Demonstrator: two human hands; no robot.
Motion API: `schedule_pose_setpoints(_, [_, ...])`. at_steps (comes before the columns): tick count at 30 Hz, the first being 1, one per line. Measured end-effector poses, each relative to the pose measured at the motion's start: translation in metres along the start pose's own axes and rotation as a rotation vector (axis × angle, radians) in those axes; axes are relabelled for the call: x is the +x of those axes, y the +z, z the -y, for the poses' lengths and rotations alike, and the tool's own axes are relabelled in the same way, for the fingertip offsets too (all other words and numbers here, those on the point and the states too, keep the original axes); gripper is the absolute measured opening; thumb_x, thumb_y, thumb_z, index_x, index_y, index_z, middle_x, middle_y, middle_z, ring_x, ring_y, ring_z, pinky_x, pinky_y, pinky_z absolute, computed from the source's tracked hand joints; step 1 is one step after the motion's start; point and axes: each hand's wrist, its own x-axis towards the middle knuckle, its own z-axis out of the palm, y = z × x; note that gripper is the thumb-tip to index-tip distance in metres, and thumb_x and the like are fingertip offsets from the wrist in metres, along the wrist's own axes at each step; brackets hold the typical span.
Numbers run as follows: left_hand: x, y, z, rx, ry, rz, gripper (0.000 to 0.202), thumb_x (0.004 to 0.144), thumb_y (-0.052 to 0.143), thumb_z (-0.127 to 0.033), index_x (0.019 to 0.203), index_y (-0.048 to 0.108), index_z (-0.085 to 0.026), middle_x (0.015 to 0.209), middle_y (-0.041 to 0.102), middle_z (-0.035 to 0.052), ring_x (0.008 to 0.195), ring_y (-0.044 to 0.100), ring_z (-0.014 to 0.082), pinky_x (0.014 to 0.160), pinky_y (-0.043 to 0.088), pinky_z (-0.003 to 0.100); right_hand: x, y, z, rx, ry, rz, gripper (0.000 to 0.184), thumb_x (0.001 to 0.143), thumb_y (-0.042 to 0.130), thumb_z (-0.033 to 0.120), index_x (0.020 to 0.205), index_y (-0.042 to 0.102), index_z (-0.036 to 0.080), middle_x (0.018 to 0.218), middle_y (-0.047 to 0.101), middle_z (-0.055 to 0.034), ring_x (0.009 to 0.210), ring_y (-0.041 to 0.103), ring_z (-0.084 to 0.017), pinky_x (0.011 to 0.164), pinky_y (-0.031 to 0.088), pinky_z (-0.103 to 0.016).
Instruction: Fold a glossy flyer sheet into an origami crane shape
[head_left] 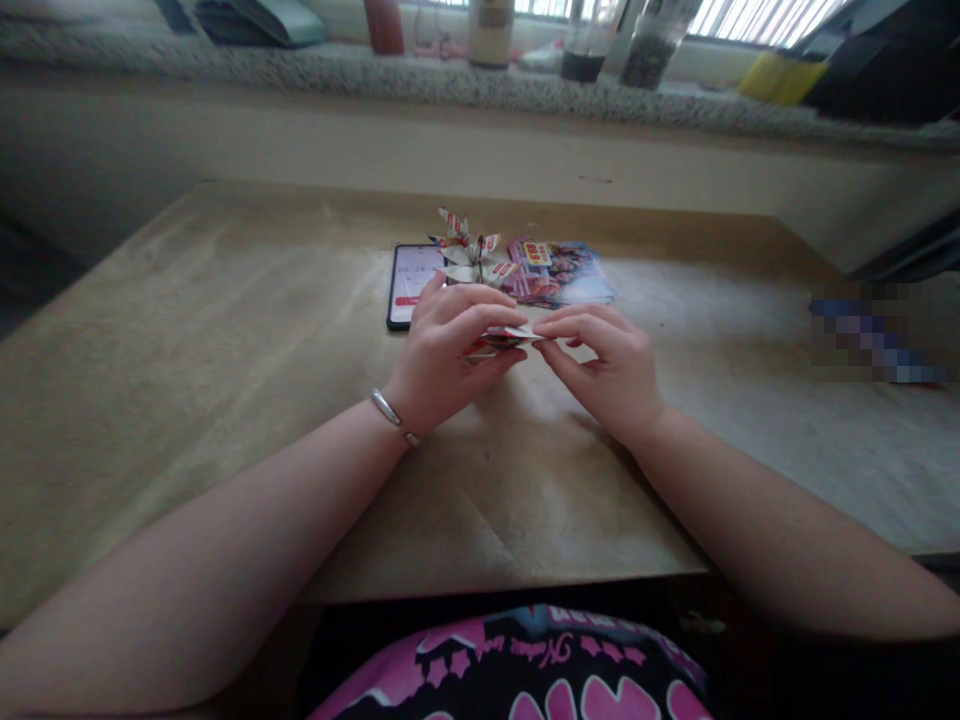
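Note:
Between my two hands, above the middle of the table, is a small piece of folded paper with red and white print. My left hand, a silver bracelet at its wrist, grips the paper's left part between thumb and fingers. At the paper's right tip, my right hand pinches with thumb and forefinger. Just beyond my hands stand folded paper flowers with pointed white and red petals. They partly cover a phone with a lit screen. Fingers hide much of the folded paper.
A stack of colourful printed leaflets lies behind my right hand. The wooden table meets a wall below a speckled stone sill holding jars and bottles. A blurred bluish item lies at the right.

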Motion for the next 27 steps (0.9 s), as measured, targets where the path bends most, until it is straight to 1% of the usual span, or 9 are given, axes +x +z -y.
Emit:
schedule_pose_setpoints(3, [0.0017,-0.0027,-0.0046,0.028,-0.002,0.001,0.018,0.090,0.060,-0.046,0.094,0.066,-0.029,0.102,0.070,0.0014,0.100,0.063,0.0189,0.109,0.037,0.047,0.0005,-0.0012,0.0011,-0.023,-0.018,0.013,0.008,0.088,0.063,0.023,0.090,0.069,0.028,0.094,0.074,-0.0024,0.089,0.067,-0.019,0.083,0.054,-0.038])
schedule_pose_setpoints(6, [0.0027,-0.0031,-0.0063,0.037,0.004,-0.030,0.018,0.092,0.057,-0.045,0.090,0.067,-0.030,0.097,0.071,0.0001,0.096,0.063,0.0174,0.109,0.038,0.045,0.0015,-0.0020,0.0025,-0.023,-0.025,0.006,0.007,0.087,0.063,0.023,0.088,0.068,0.027,0.093,0.074,-0.0027,0.088,0.067,-0.019,0.082,0.054,-0.038])
schedule_pose_setpoints(9, [0.0028,-0.0018,-0.0047,0.006,0.006,-0.068,0.016,0.092,0.058,-0.043,0.088,0.067,-0.030,0.096,0.071,-0.0005,0.095,0.063,0.0165,0.107,0.040,0.043,0.0027,-0.0030,0.0037,-0.039,-0.026,-0.013,0.006,0.087,0.063,0.024,0.087,0.067,0.028,0.090,0.073,-0.0024,0.087,0.066,-0.020,0.082,0.054,-0.039])
schedule_pose_setpoints(14, [0.0028,-0.0003,-0.0006,-0.049,-0.010,-0.064,0.014,0.092,0.059,-0.040,0.087,0.067,-0.030,0.098,0.071,0.0002,0.098,0.063,0.0166,0.102,0.044,0.042,0.0035,-0.0035,0.0033,-0.047,-0.039,-0.047,0.005,0.088,0.062,0.025,0.086,0.066,0.029,0.089,0.071,-0.0026,0.089,0.065,-0.021,0.085,0.052,-0.042])
schedule_pose_setpoints(17, [0.0030,-0.0005,-0.0008,-0.086,0.011,-0.087,0.015,0.092,0.059,-0.041,0.086,0.068,-0.029,0.095,0.072,0.0002,0.095,0.064,0.0161,0.098,0.047,0.040,0.0032,-0.0026,0.0017,-0.029,-0.051,-0.041,0.004,0.087,0.064,0.025,0.088,0.066,0.029,0.090,0.070,-0.0030,0.090,0.064,-0.021,0.085,0.051,-0.041])
schedule_pose_setpoints(22, [0.0030,-0.0016,-0.0015,-0.074,0.010,-0.059,0.020,0.093,0.057,-0.044,0.084,0.068,-0.029,0.094,0.072,0.0000,0.094,0.064,0.0157,0.098,0.047,0.040,0.0033,-0.0025,0.0002,-0.041,-0.031,-0.020,0.005,0.088,0.063,0.027,0.085,0.067,0.029,0.088,0.069,-0.0025,0.088,0.064,-0.021,0.084,0.050,-0.041])
schedule_pose_setpoints(27, [0.0028,-0.0013,0.0023,-0.058,0.037,-0.068,0.019,0.092,0.060,-0.043,0.083,0.069,-0.029,0.092,0.073,-0.0003,0.096,0.064,0.0169,0.100,0.046,0.041,0.0032,-0.0034,-0.0010,-0.035,-0.077,-0.034,0.005,0.087,0.065,0.024,0.084,0.067,0.028,0.085,0.069,-0.0024,0.086,0.064,-0.020,0.081,0.050,-0.039])
